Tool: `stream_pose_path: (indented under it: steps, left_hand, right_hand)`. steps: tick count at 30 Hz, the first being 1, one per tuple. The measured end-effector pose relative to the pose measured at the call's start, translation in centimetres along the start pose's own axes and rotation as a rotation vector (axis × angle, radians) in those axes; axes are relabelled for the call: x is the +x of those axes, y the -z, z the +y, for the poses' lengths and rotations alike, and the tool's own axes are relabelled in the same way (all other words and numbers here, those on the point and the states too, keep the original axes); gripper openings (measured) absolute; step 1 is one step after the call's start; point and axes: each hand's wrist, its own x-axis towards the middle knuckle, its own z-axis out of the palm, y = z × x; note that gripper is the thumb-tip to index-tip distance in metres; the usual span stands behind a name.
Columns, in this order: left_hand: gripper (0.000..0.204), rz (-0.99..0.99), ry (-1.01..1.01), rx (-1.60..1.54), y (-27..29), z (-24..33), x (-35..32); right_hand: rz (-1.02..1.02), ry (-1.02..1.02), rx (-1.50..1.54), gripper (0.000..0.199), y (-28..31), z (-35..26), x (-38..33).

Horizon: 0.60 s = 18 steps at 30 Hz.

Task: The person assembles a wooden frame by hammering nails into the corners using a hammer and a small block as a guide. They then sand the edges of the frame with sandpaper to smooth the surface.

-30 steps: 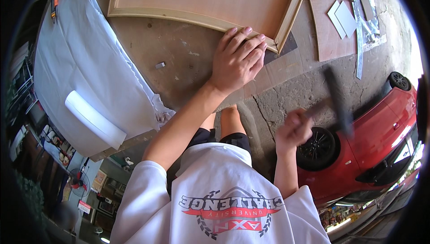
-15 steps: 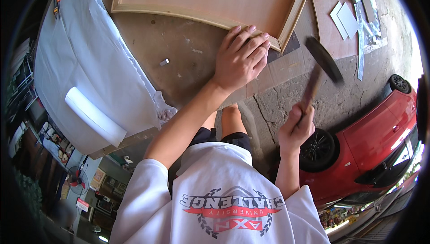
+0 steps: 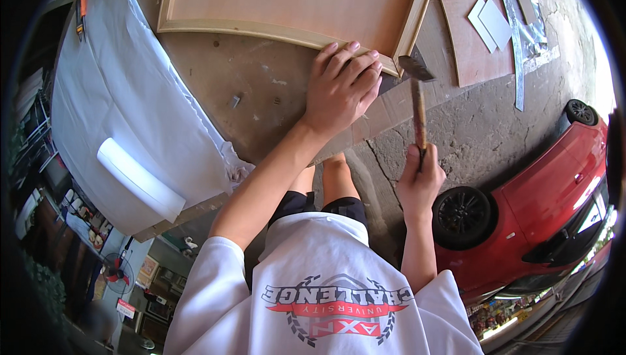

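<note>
Hammering at a wooden frame (image 3: 293,3) on the workbench (image 3: 261,101), the right hand (image 3: 419,182) grips a hammer (image 3: 417,104) whose head meets the frame's near corner. The left hand (image 3: 342,84) presses flat there. Fastening appears underway, completion unclear.

One head-worn fisheye view looks steeply down from above the person's chest, close to both hands. The right hand (image 3: 418,182) grips a hammer (image 3: 417,104); the frame corner (image 3: 405,55) lies just beyond that grip.
</note>
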Motion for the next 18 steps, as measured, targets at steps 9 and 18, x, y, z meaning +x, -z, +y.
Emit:
stream_pose_path:
  steps: [9,18]
  left_hand:
    - [0.043,-0.1,-0.203,0.038,0.0,-1.7,1.9]
    - [0.027,0.052,-0.111,-0.02,-0.3,-0.8,1.2]
  right_hand:
    - [0.122,-0.164,0.288,0.015,0.1,0.5,-0.3]
    - [0.096,0.04,0.117,0.008,0.4,-0.2,0.8]
